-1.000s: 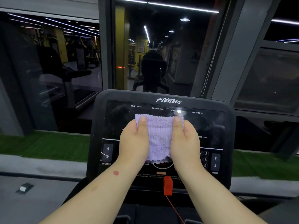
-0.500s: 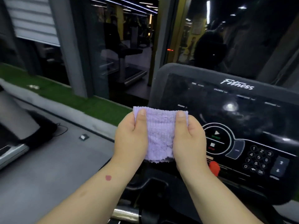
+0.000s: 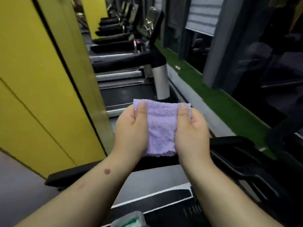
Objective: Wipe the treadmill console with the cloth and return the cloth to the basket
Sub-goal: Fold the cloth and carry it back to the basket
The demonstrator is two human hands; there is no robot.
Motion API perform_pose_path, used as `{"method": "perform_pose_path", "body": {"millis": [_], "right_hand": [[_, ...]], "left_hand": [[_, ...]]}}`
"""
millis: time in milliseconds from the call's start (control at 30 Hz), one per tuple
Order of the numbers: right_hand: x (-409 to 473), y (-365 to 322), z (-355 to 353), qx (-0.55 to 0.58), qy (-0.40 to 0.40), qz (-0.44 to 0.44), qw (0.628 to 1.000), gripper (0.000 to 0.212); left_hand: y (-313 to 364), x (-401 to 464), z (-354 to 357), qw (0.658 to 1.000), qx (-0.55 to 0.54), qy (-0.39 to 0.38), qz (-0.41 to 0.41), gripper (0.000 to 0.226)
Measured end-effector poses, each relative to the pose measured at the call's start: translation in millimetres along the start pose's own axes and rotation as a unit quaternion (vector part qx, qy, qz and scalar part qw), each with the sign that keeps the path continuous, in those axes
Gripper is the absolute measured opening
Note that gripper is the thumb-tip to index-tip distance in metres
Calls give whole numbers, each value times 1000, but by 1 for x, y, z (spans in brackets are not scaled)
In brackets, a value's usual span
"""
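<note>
A folded lilac cloth [image 3: 161, 128] hangs in the air in front of me, held at both sides. My left hand [image 3: 131, 130] grips its left edge with the thumb on top. My right hand [image 3: 191, 130] grips its right edge the same way. The treadmill console is out of view. At the bottom edge a pale container [image 3: 129, 220] with something green inside shows partly; I cannot tell whether it is the basket.
A black handrail [image 3: 237, 154] of my treadmill runs below and right of my hands. A yellow wall panel [image 3: 41, 95] fills the left. A row of other treadmills [image 3: 118, 63] stretches ahead. A green turf strip [image 3: 213, 99] and dark windows line the right.
My view has swung left, away from the console, which has left the frame. The cloth has come off the screen and stays held in both hands.
</note>
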State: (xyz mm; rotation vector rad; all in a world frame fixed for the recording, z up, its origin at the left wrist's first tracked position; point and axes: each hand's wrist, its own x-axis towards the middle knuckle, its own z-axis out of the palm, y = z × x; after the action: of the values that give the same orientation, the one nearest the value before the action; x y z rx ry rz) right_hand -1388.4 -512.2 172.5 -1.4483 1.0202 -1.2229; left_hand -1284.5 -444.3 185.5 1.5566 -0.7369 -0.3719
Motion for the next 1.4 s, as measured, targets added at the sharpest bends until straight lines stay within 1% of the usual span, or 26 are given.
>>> {"method": "perform_pose_path", "body": {"millis": [67,133,233,333,400,467,600,667,733,833,933,1033,1233,1400], "right_hand": [[-18,-4,34,21,-49,-5,999,49],[-38,-8,64,29,-97,-15,995,50],[-70,-13,108,51,-176,-7,983,42],[-107,-20,152,68,-259,0,963,42],[-137,-28,189,80,-313,-6,946,45],[-158,-35,216,91,-342,-10,935,47],[-247,-55,299,112,-420,-4,900,42],[-295,-64,337,102,-463,-7,881,43],[-341,-69,374,96,-499,-17,861,43],[-406,-76,424,87,-537,-22,839,43],[-464,-90,464,90,-575,-6,813,41],[-512,-102,498,85,-608,-19,789,40],[-577,-115,562,91,-655,-14,750,38],[-619,-114,634,83,-678,-2,731,45]], "left_hand": [[-4,-7,-40,999,14,48,4,51],[-8,-16,-77,995,26,99,0,54],[-15,-32,-131,986,36,161,-20,51],[-24,-46,-188,972,46,229,-33,42],[-32,-55,-235,957,58,283,-38,40],[-36,-62,-268,947,76,309,-47,40],[-54,-98,-380,912,90,395,-63,40],[-65,-118,-435,894,76,438,-64,40],[-77,-139,-487,879,76,465,-69,40],[-89,-168,-555,856,75,506,-75,37],[-95,-192,-615,834,68,543,-78,37],[-101,-213,-667,813,64,573,-85,39],[-112,-231,-745,767,97,624,-108,41],[-126,-221,-815,748,95,644,-129,42]]}}
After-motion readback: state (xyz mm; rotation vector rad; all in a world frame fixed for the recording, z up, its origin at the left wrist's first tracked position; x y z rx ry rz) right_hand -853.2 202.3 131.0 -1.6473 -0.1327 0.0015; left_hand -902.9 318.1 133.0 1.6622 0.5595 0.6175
